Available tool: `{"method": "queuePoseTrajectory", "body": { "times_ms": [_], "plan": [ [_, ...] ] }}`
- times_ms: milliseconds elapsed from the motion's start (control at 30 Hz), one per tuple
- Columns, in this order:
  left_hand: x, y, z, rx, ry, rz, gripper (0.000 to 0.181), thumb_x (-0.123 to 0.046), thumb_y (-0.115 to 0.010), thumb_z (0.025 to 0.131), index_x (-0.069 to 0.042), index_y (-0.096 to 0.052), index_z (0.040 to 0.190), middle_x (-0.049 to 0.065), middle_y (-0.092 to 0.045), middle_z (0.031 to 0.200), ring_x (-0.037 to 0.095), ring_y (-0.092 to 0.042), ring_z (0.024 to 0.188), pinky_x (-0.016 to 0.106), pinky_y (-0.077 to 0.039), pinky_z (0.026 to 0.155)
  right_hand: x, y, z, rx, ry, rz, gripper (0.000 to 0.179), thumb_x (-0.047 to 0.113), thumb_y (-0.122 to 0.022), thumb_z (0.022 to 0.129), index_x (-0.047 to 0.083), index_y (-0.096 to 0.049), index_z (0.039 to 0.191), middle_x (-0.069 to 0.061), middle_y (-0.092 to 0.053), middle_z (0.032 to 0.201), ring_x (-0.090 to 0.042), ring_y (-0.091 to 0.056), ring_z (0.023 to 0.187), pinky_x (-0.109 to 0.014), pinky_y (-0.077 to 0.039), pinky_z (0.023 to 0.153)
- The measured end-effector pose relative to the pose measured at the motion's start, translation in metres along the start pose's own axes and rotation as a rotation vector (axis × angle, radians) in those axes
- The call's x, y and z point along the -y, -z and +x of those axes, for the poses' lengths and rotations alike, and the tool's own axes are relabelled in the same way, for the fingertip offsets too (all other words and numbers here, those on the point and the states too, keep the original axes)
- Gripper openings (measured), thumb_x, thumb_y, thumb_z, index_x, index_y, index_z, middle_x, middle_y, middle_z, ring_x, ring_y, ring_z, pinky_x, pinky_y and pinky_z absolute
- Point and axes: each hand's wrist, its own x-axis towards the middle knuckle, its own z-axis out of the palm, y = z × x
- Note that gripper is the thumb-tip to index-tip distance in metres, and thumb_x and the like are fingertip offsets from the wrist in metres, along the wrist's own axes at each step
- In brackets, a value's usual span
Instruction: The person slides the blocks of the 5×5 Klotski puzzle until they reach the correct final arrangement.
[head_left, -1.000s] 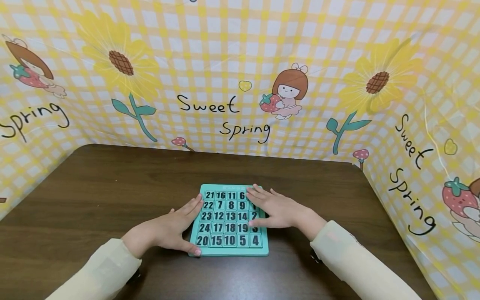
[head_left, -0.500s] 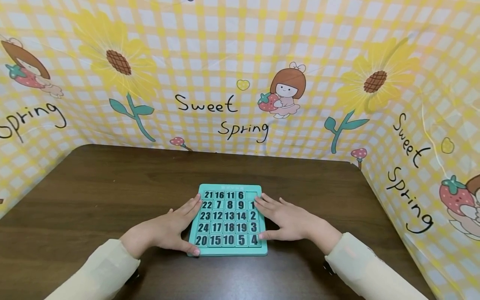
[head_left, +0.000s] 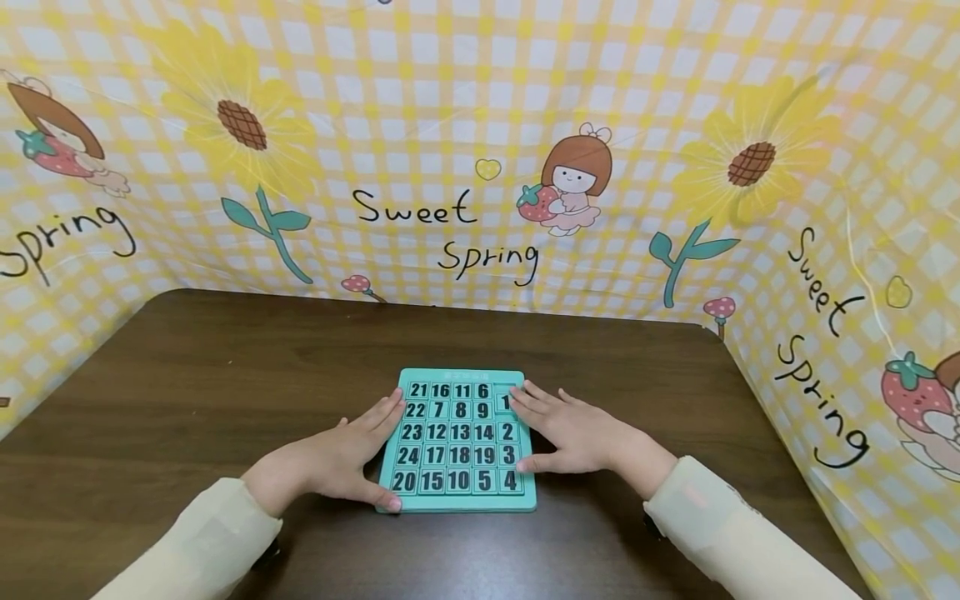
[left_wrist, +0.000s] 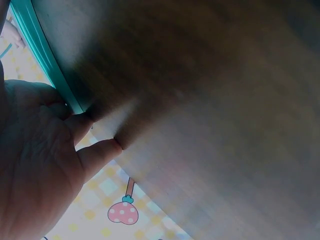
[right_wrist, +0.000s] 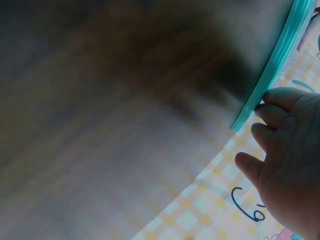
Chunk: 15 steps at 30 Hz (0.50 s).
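Observation:
A turquoise sliding number puzzle (head_left: 459, 502) lies flat on the dark wooden table, its tiles printed with black numbers. At its left side is my left hand (head_left: 326, 458), thumb on the lower left corner and extended fingertips along the upper left edge. My right hand (head_left: 585, 437) reaches in from the right, fingers extended. Its fingertips touch the number 1 tile (head_left: 505, 403) and partly cover it, while the thumb lies by the right rim near tile 3 (head_left: 508, 455). Tile 1 sits between the top two rows of the right column. Both wrist views show the puzzle's turquoise side (left_wrist: 42, 45).
The brown table (head_left: 262, 358) stretches around the puzzle on all sides. Behind and beside it hangs a yellow checked cloth (head_left: 420, 108) with flowers, strawberries and the words "Sweet Spring".
My right hand has drawn back from the top right corner, uncovering the right column. Its fingertips then moved slightly up, and tile 1 slid partway up towards the gap. My left hand stayed put.

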Motion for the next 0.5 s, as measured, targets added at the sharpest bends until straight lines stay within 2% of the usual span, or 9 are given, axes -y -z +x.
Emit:
{"method": "queuePoseTrajectory", "body": {
  "times_ms": [300,500],
  "plan": [
    [0.001,-0.002,0.001,0.001,0.007,0.007,0.132,-0.071,-0.075,0.07,-0.009,-0.002,0.161,0.008,0.009,0.169,0.032,-0.001,0.156,0.074,-0.015,0.113,-0.004,0.005,0.009,0.012,-0.034,-0.014,0.092,0.068,-0.047,0.094,0.011,-0.018,0.159,-0.004,-0.009,0.169,-0.024,-0.002,0.157,-0.061,-0.016,0.121],
    [0.001,-0.001,0.001,-0.009,-0.014,0.004,0.132,-0.07,-0.075,0.071,-0.006,-0.002,0.16,0.011,0.007,0.169,0.036,-0.004,0.155,0.077,-0.016,0.11,-0.007,0.006,0.012,0.02,-0.043,-0.008,0.092,0.069,-0.047,0.094,0.012,-0.017,0.16,-0.002,-0.008,0.169,-0.024,-0.001,0.157,-0.061,-0.014,0.122]
  ]
}}
